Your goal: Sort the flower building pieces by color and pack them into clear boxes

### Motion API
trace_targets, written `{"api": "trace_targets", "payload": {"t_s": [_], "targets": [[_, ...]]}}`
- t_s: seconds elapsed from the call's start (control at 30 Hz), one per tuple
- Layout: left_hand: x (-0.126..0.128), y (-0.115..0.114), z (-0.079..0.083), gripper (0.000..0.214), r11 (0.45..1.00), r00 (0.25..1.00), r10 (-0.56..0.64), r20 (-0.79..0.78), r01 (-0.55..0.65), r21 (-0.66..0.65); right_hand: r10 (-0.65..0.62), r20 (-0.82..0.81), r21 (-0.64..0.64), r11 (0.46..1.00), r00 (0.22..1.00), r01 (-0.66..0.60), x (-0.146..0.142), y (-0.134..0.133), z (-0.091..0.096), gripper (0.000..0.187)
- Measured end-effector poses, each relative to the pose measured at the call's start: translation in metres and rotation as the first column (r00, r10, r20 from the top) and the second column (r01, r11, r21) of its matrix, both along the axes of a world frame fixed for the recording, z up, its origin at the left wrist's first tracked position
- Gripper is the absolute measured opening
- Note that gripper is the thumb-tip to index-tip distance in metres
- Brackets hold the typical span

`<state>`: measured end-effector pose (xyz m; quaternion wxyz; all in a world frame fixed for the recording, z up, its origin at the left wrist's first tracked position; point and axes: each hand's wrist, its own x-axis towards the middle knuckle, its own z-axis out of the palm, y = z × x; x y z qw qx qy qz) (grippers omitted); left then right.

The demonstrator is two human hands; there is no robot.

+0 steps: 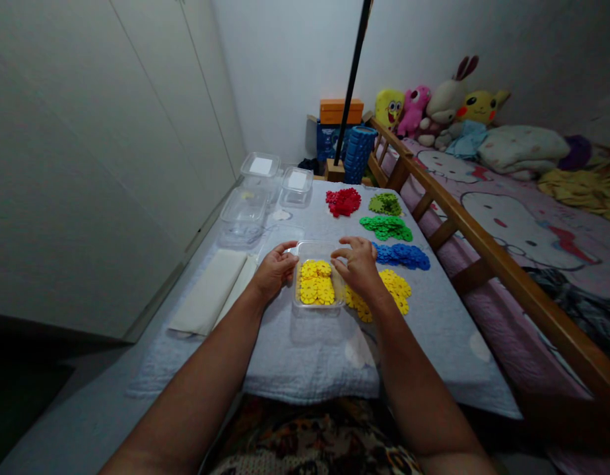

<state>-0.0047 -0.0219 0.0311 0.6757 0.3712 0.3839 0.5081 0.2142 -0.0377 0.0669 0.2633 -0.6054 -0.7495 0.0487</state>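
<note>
A clear plastic container (319, 311) stands on the cloth in front of me, with several yellow flower-shaped plastic discs (317, 290) lying in it. My left hand (278, 267) is at its left side, thumb and fingers closed at the rim. On the other side, my right hand (355, 260) is over the right rim with its fingers bent and apart; nothing shows between them. More yellow discs (397, 289) are spread beside the container, partly hidden under my right forearm. Just past my right hand lies a row of blue discs (406, 256).
Green discs (387, 228), olive-green discs (385, 204) and red pieces (343, 201) lie farther back. Clear containers (243, 208) stand at the back left. A folded cream cloth (208, 290) lies at left. A wooden bed rail (443, 191) borders the right, a cabinet (111, 165) the left.
</note>
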Motion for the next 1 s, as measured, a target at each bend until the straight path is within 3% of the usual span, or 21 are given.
{"api": "trace_targets", "payload": {"t_s": [0.13, 0.3, 0.5, 0.83, 1.0], "targets": [[-0.001, 0.001, -0.002, 0.061, 1.0, 1.0, -0.006, -0.007, 0.006, 0.006, -0.015, -0.064, -0.029, 0.999, 0.998, 0.013, 0.028, -0.007, 0.003, 0.014], [-0.002, 0.003, -0.008, 0.06, 1.0, 1.0, -0.021, -0.018, 0.022, 0.013, 0.028, 0.042, -0.165, 0.986, 0.999, -0.021, 0.049, -0.031, -0.002, 0.013], [-0.001, 0.004, -0.008, 0.057, 1.0, 1.0, 0.002, -0.001, -0.002, 0.019, 0.101, 0.189, -0.266, 0.963, 0.977, -0.048, 0.048, -0.051, -0.015, 0.035], [0.0, 0.002, -0.004, 0.06, 1.0, 1.0, 0.005, 0.017, -0.005, -0.005, 0.03, 0.185, -0.249, 0.968, 0.982, 0.017, 0.043, -0.041, -0.017, 0.019], [0.0, 0.003, -0.004, 0.059, 1.0, 1.0, -0.002, 0.017, 0.002, -0.005, -0.025, 0.1, -0.236, 0.971, 0.995, 0.048, 0.044, -0.039, -0.018, 0.021]]}}
